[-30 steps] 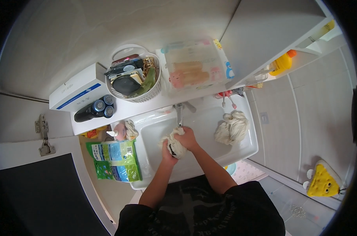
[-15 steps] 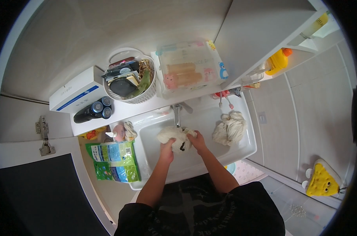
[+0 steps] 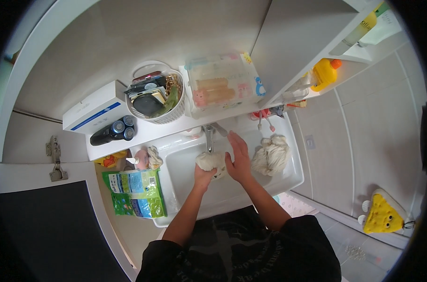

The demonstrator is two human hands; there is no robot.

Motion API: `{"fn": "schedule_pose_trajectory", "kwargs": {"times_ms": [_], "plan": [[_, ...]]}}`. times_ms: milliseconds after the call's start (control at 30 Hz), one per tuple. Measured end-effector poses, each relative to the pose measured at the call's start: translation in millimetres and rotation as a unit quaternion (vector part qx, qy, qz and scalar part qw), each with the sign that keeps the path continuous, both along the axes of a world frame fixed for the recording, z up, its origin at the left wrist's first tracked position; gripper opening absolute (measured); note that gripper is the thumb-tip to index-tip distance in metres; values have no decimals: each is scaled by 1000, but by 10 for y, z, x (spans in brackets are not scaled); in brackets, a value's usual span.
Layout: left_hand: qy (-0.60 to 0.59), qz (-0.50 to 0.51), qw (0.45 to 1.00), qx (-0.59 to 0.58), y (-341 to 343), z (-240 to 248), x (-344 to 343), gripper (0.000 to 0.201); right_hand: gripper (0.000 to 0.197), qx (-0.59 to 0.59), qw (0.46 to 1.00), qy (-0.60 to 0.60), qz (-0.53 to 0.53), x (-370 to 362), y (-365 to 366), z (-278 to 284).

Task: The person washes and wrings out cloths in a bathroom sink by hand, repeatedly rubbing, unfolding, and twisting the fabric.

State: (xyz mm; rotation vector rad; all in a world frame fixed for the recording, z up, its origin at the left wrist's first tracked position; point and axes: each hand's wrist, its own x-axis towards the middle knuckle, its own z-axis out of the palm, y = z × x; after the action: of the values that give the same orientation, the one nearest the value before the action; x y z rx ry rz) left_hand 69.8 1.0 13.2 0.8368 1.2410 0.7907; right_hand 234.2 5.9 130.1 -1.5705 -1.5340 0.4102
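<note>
My left hand [image 3: 205, 177] grips a bunched off-white cloth [image 3: 209, 160] under the spout of the chrome faucet [image 3: 209, 137]. The cloth hangs over the basin of the white sink [image 3: 181, 162], and part of it is hidden behind my fingers. Off the cloth, my right hand [image 3: 239, 162] is open with its fingers stretched forward, holding nothing. Its fingertips are close to the faucet's lever [image 3: 219, 129]; whether they touch it I cannot tell. A second crumpled off-white cloth [image 3: 272, 156] lies on the right side of the sink.
Left of the sink are a green-and-blue pouch [image 3: 136, 192] and a pink pump bottle [image 3: 141, 160]. The shelf above carries a black shaver [image 3: 112, 132], a white box [image 3: 93, 109], a filled basket [image 3: 176, 112] and a clear plastic box [image 3: 213, 70]. An open cabinet door [image 3: 42, 176] stands left.
My right hand has let go of the cloth and moved forward towards the faucet lever, its fingers straightened. The cloth is bunched smaller in my left hand. The view has shifted slightly.
</note>
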Motion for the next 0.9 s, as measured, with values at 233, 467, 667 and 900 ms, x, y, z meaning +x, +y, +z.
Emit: {"fn": "schedule_pose_trajectory", "kwargs": {"times_ms": [233, 467, 667, 900], "plan": [[-54, 5, 999, 7, -19, 164, -68, 91, 56, -9, 990, -132, 39, -58, 118, -5], [-115, 43, 991, -50, -30, 398, -262, 96, 51, -41, 995, -83, 37, -37, -7, -173], [-208, 99, 972, -48, -47, 427, -482, 76, 48, -30, 994, -91, 47, -79, -42, -145], [-289, 99, 947, -98, -132, 624, -643, 80, 62, -64, 997, 45, 20, -344, -577, -435]]}}
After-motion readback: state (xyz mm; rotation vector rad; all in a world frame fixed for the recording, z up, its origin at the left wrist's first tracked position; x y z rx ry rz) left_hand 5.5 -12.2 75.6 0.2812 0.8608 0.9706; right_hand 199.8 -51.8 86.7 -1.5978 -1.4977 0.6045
